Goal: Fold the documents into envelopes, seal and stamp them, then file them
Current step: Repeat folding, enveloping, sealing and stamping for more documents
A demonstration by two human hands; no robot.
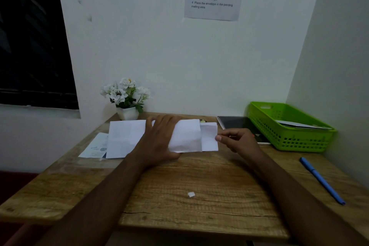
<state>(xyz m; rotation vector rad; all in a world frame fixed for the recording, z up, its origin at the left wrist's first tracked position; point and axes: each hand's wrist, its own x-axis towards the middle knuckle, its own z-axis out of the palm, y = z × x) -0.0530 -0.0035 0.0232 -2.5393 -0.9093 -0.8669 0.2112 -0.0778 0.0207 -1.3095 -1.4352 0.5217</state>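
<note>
Envelope (185, 136), white and slightly creased, sits gripped in my left hand (159, 138); my right hand (237, 140) pinches the folded document (209, 136) poking from its right end.

Envelope (185, 136) under left fingers (157, 124); paper (209, 136) at right fingertips (219, 138). Basket (289, 140) right of those, flowerpot (127, 114) behind left fingers.

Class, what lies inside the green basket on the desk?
Flat pale paper, likely envelopes, rests inside the green basket. The near wall hides the floor and anything underneath.
</note>
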